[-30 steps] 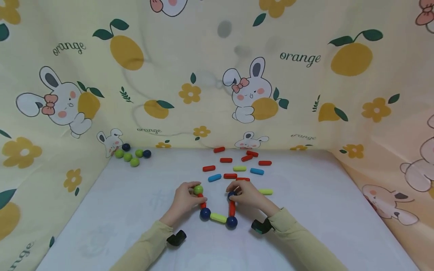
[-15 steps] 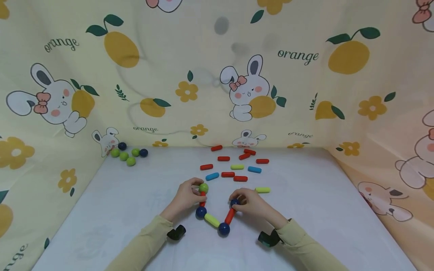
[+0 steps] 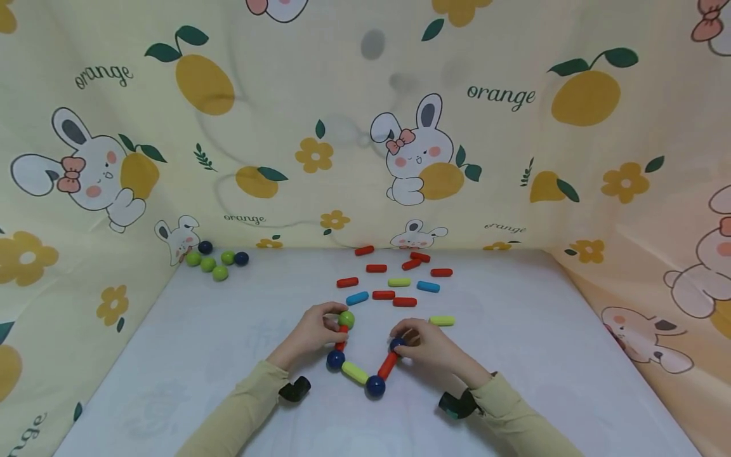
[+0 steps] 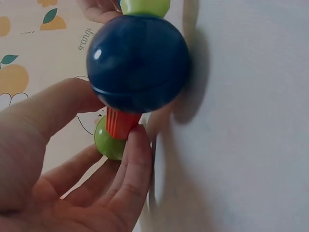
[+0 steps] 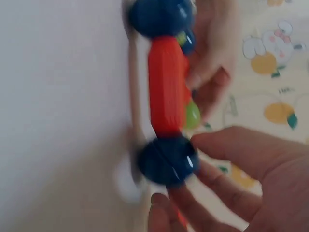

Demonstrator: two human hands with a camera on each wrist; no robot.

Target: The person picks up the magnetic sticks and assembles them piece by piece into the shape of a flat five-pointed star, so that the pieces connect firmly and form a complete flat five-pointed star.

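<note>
A U-shaped chain of magnetic balls and rods lies between the hands in the head view. My left hand (image 3: 311, 331) pinches the short red rod (image 3: 341, 346) between thumb and fingers, with a green ball (image 3: 346, 319) at its far end. That rod meets a dark blue ball (image 4: 137, 63), large in the left wrist view. From there a yellow-green rod (image 3: 355, 373) leads to the nearest dark blue ball (image 3: 375, 386). A second red rod (image 5: 166, 87) joins it to the end dark blue ball (image 5: 168, 160), which my right hand (image 3: 428, 348) grips with thumb and fingertips.
Beyond the hands, loose red rods (image 3: 384, 295), two blue rods (image 3: 428, 287) and two yellow-green rods (image 3: 441, 321) lie scattered on the white table (image 3: 188, 381). Several green balls (image 3: 219, 273) and two dark blue balls (image 3: 242, 258) cluster at the back left. A printed cloth (image 3: 274, 114) encloses the back and sides.
The chain's right side has swung from nearly straight to slanting, as the right hand came nearer and outward. The lower corner ball moved nearer and left; the green end tilted to the right.
</note>
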